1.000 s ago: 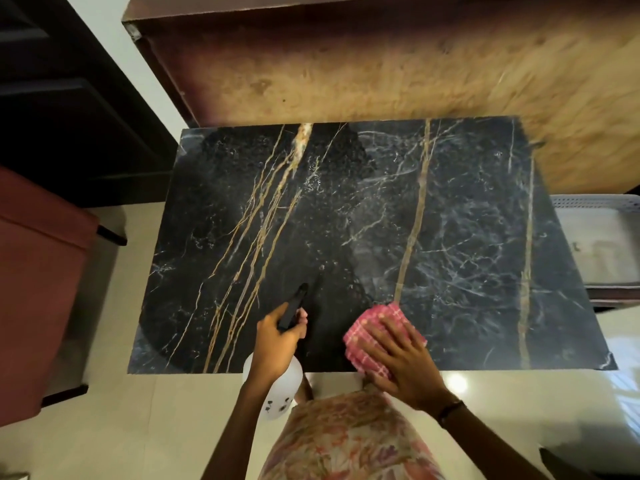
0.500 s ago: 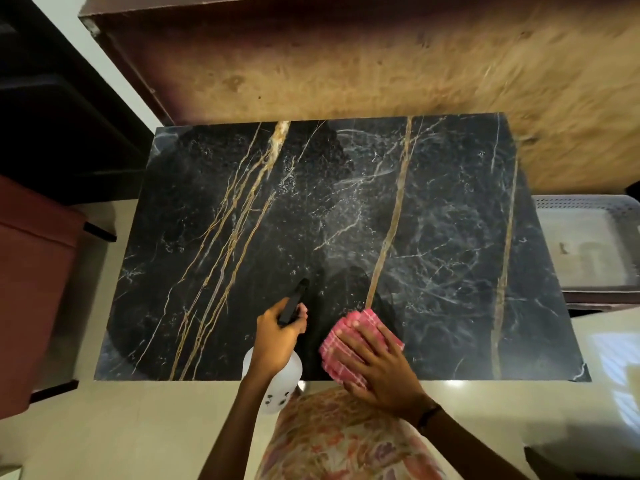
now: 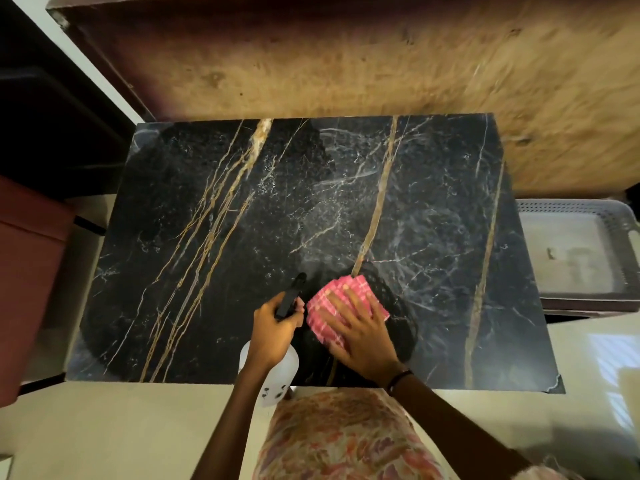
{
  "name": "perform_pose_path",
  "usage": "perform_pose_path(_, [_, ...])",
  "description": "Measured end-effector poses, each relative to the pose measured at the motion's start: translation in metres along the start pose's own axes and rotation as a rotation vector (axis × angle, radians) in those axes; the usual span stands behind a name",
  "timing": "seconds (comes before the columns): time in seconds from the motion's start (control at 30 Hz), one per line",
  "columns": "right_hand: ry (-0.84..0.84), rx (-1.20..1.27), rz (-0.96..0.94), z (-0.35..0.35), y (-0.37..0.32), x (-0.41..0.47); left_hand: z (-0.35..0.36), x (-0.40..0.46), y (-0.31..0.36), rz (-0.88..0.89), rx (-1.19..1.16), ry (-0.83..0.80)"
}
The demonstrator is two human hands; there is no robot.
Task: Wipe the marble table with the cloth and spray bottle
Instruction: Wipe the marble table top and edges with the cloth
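Since the frame half a second earlier, both hands hold nearly the same stations at the near edge of the marble table (image 3: 207,271); the right hand (image 3: 360,327) has shifted slightly forward with the cloth (image 3: 325,306), and a faint mist patch now shows on the stone just beyond the nozzle.

Left hand (image 3: 270,334): closed around the neck of the spray bottle (image 3: 277,379), fingers wrapped at the black trigger head (image 3: 291,296). The translucent white bottle body hangs below the hand, overlapping the near table edge. The nozzle points away from the person, ahead of the left knuckles.

Right hand: opened flat, fingers spread, palm down on the cloth. It grips nothing; it presses the cloth against the stone. A dark band (image 3: 398,375) sits on the right wrist.

Cloth: pink checked, folded, lying on the marble directly under the right fingers, just right of the trigger head. Its far edge extends past the fingertips.

Table surface: black marble with gold and white veins. One gold vein (image 3: 377,202) runs forward from the far edge of the cloth. Fine droplets are visible ahead of both hands, between the two main vein groups.

Surroundings: a wooden panel (image 3: 346,64) lies beyond the table, well ahead of the hands. A pale perforated basket (image 3: 575,251) sits to the right of the right hand, past the table edge. A reddish-brown object (image 3: 27,271) stands far to the left of the left hand. Floral clothing (image 3: 346,438) appears below both forearms.
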State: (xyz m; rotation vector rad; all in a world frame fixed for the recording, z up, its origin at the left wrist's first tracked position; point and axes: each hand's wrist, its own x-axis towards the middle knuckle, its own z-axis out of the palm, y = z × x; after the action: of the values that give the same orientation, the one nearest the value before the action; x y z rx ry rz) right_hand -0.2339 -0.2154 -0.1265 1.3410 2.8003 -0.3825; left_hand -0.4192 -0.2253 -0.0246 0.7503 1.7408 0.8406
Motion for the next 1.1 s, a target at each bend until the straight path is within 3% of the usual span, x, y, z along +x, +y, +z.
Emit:
perform_pose_path(0.1, [0.023, -0.024, -0.124, 0.01, 0.011, -0.06, 0.01, 0.002, 0.002, -0.005, 0.002, -0.007])
perform_pose_path(0.23, [-0.001, -0.072, -0.109, 0.001, 0.061, -0.099, 0.02, 0.004, 0.006, -0.009, -0.006, -0.025])
perform_pose_path(0.37, [-0.031, -0.031, 0.083, -0.016, 0.088, -0.047, 0.02, 0.004, 0.01, 0.002, -0.012, -0.009])
perform_pose_path(0.5, [0.003, 0.005, 0.202, -0.027, 0.06, 0.038, 0.015, 0.004, 0.01, 0.005, -0.009, 0.022])
perform_pose_path(0.67, [-0.027, -0.001, -0.075, -0.011, 0.001, 0.068, 0.002, 0.011, 0.008, -0.006, -0.011, 0.036])
perform_pose_path(0.8, [-0.04, -0.031, -0.244, -0.002, 0.029, 0.017, -0.007, 0.021, 0.012, 0.001, 0.004, 0.035])
perform_pose_path(0.97, [-0.004, -0.046, 0.049, -0.026, 0.094, 0.03, -0.018, 0.04, 0.018, -0.015, -0.015, 0.038])
perform_pose_path(1.1, [0.002, -0.017, 0.237, -0.037, 0.082, 0.113, -0.025, 0.057, 0.022, -0.016, -0.002, 0.023])
